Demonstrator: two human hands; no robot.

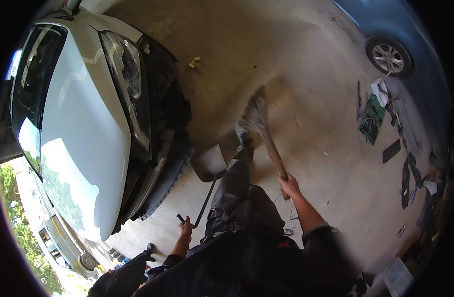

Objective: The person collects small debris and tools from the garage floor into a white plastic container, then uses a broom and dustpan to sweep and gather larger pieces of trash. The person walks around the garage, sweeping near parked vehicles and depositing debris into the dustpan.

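My right hand [289,186] is closed around the upper end of a short broom [274,154]. The broom's bristles fan out over the concrete floor, blurred by motion, close beside my shoe. In my left hand [185,228], the fingers wrap the bent handle of a long-handled dustpan [210,163]. Its pan sits at floor level to the left of my leg, near the front of a white car [83,123]. A dusty brown patch spreads over the floor around the bristles.
The white car, its front bumper off, stands close on my left. A blue car [385,24] is at the far right. Tools and parts lie on the right around a green tray [372,119]. A yellowish scrap [194,62] lies ahead. Another person [125,277] is at lower left.
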